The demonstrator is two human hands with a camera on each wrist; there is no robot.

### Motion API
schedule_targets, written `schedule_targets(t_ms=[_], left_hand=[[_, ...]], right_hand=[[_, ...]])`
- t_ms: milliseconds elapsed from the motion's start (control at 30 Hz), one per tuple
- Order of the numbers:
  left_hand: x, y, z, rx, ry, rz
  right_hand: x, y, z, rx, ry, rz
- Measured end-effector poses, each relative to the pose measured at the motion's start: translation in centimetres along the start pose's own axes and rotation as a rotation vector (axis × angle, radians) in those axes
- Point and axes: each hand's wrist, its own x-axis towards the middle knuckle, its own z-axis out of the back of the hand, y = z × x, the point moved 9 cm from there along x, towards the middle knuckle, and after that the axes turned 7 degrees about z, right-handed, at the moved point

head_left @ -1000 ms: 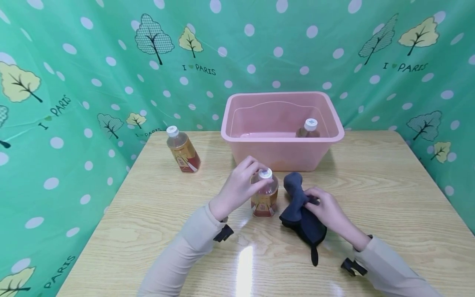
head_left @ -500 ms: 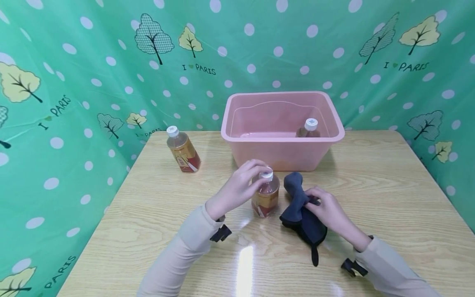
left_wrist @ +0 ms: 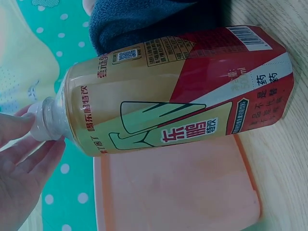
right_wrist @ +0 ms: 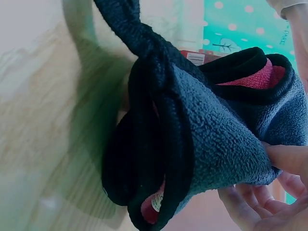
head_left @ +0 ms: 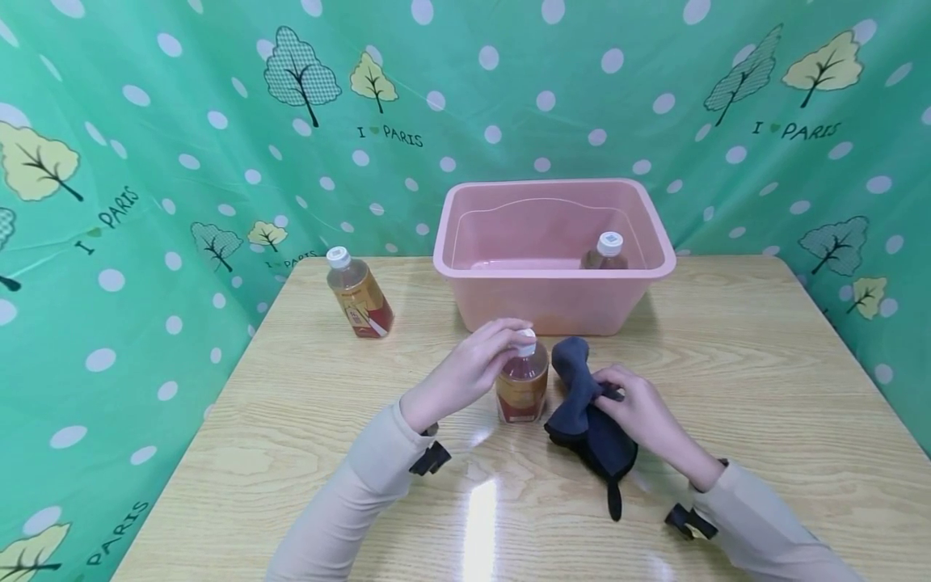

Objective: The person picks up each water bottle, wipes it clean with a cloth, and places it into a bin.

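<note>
Green printed curtain (head_left: 218,162) hangs behind your wood-grain table (head_left: 291,485). Your left hand (head_left: 465,364) pinches the cap (left_wrist: 45,120) of the upright bottle (head_left: 522,392); your right hand (head_left: 634,406) grips the dark cloth (head_left: 591,432) at four o'clock from that bottle, and the pink bin (head_left: 538,307) sits near twelve. A firm, even pinch should steady the bottle best, with the cloth gathered clear of your left hand. Your left wrist view resolves a small square code (left_wrist: 127,55) that the head view doesn't; your right wrist view alone reveals the cloth's pink lining (right_wrist: 252,79).

Room right of tub (head_left: 538,305) — cloth (head_left: 592,436) crowds held bottle (head_left: 522,390).
</note>
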Motion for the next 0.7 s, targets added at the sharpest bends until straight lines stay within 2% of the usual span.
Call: schedule_targets(t_ms=[233,500,700], left_hand=[[-0.1,0.1,-0.1,-0.008,0.010,0.013],[-0.2,0.9,0.3,-0.056,-0.085,0.100],[-0.2,1.1,0.3,-0.049,-0.113,0.111]], right_hand=[[0.9,0.5,0.1,0.012,-0.011,-0.002],[2.4,1.2,0.3,0.054,0.028,-0.024],[3.1,1.9,0.3,0.053,0.030,-0.014]])
